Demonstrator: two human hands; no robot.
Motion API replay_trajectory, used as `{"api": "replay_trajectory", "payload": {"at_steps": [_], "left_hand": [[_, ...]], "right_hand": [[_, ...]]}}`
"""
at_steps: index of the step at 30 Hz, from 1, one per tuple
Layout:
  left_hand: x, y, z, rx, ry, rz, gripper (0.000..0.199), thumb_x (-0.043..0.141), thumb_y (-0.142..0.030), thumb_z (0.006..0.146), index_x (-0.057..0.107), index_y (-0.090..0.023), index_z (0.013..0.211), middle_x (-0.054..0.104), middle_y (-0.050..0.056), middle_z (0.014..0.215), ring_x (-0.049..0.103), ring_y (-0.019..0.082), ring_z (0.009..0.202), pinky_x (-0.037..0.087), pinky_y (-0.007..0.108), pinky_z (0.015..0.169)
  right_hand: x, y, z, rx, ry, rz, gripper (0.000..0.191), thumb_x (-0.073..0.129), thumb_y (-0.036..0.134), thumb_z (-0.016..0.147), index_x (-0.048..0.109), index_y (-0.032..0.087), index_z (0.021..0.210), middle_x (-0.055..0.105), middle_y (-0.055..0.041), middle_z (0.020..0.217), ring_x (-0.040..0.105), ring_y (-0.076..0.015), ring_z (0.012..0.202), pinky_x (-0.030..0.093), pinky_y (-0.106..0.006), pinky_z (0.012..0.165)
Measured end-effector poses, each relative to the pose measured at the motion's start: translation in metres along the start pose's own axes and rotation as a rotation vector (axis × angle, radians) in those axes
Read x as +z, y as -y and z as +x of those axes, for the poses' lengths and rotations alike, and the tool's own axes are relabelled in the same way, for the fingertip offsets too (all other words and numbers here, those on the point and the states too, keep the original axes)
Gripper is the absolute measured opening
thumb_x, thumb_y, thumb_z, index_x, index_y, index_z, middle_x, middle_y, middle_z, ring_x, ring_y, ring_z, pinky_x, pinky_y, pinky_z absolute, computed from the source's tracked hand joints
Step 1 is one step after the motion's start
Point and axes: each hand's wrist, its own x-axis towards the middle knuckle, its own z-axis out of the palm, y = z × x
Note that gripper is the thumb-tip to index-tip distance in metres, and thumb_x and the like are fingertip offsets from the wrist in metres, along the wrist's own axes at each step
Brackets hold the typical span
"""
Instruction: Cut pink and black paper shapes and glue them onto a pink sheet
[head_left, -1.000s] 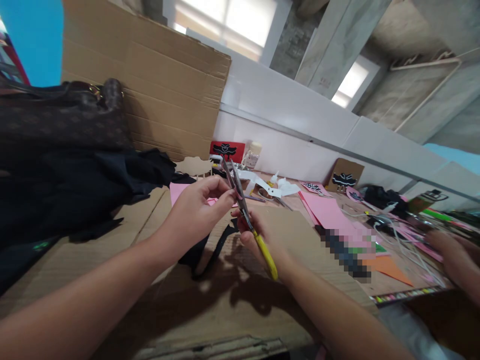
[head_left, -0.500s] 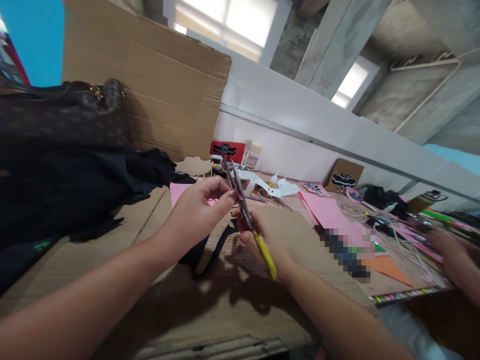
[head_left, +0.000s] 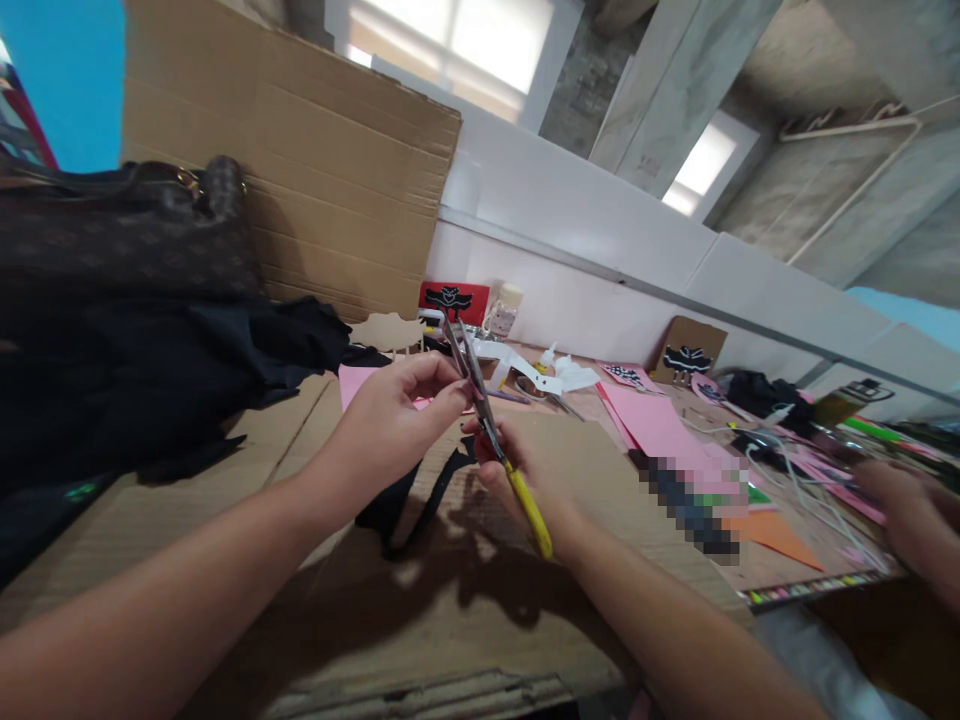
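Note:
In the head view, my right hand (head_left: 517, 465) is closed on a pair of scissors (head_left: 491, 430) with yellow handles, whose blades point up and away, slightly apart. My left hand (head_left: 409, 400) is closed, thumb and forefinger pinched beside the blades; whatever lies between the fingertips is too small to make out. Below and between the hands is a cut black piece (head_left: 390, 510) with a long curved strip, over the cardboard (head_left: 420, 620). Pink paper (head_left: 356, 383) shows behind my left hand.
A black cloth (head_left: 172, 380) and brown bag (head_left: 120, 240) lie left, before an upright cardboard sheet (head_left: 322, 160). Pink sheets (head_left: 656, 425), orange paper (head_left: 780, 535) and white cables (head_left: 795, 480) are at the right. Another person's hand (head_left: 900, 500) is at the right edge.

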Motion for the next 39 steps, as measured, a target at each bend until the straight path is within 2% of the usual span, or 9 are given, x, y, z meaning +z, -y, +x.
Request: {"api": "replay_trajectory", "payload": {"at_steps": [9, 16, 22, 30, 39], "left_hand": [[0.001, 0.0, -0.001, 0.013, 0.004, -0.031, 0.02, 0.068, -0.038, 0.088, 0.068, -0.023, 0.075, 0.073, 0.0, 0.082, 0.068, 0.02, 0.083, 0.053, 0.032, 0.079], [0.0, -0.007, -0.002, 0.022, -0.016, -0.01, 0.021, 0.068, -0.037, 0.091, 0.069, -0.022, 0.075, 0.073, 0.0, 0.081, 0.068, 0.019, 0.081, 0.052, 0.031, 0.078], [0.0, -0.007, -0.001, 0.036, -0.013, -0.039, 0.02, 0.069, -0.036, 0.091, 0.069, -0.022, 0.076, 0.073, -0.002, 0.079, 0.067, 0.017, 0.078, 0.052, 0.028, 0.073], [-0.002, 0.004, -0.002, 0.052, 0.037, 0.009, 0.023, 0.067, -0.041, 0.093, 0.069, -0.022, 0.079, 0.074, 0.002, 0.086, 0.07, 0.022, 0.087, 0.054, 0.035, 0.082], [0.001, -0.004, -0.001, 0.06, 0.036, 0.021, 0.025, 0.066, -0.039, 0.092, 0.069, -0.022, 0.074, 0.074, 0.001, 0.081, 0.068, 0.02, 0.082, 0.051, 0.033, 0.077]], "right_hand": [[0.002, -0.002, 0.001, -0.002, -0.016, 0.056, 0.069, 0.058, 0.09, 0.087, 0.063, 0.029, 0.119, 0.061, -0.0059, 0.092, 0.061, -0.0261, 0.085, 0.055, -0.04, 0.076], [0.002, -0.009, -0.005, 0.011, 0.055, 0.148, 0.067, 0.058, 0.084, 0.092, 0.061, 0.031, 0.133, 0.064, -0.0077, 0.109, 0.066, -0.027, 0.099, 0.059, -0.04, 0.087], [0.0, -0.004, -0.002, 0.013, 0.031, 0.089, 0.072, 0.056, 0.089, 0.088, 0.061, 0.029, 0.127, 0.063, -0.0086, 0.106, 0.064, -0.0278, 0.097, 0.058, -0.042, 0.088], [0.001, 0.001, -0.001, 0.013, 0.03, 0.135, 0.069, 0.057, 0.089, 0.088, 0.06, 0.03, 0.122, 0.06, -0.0073, 0.1, 0.062, -0.0276, 0.094, 0.056, -0.041, 0.087], [0.001, -0.001, 0.0, 0.024, 0.021, 0.088, 0.07, 0.056, 0.09, 0.087, 0.06, 0.03, 0.122, 0.061, -0.0066, 0.097, 0.062, -0.0264, 0.091, 0.055, -0.039, 0.081]]}}
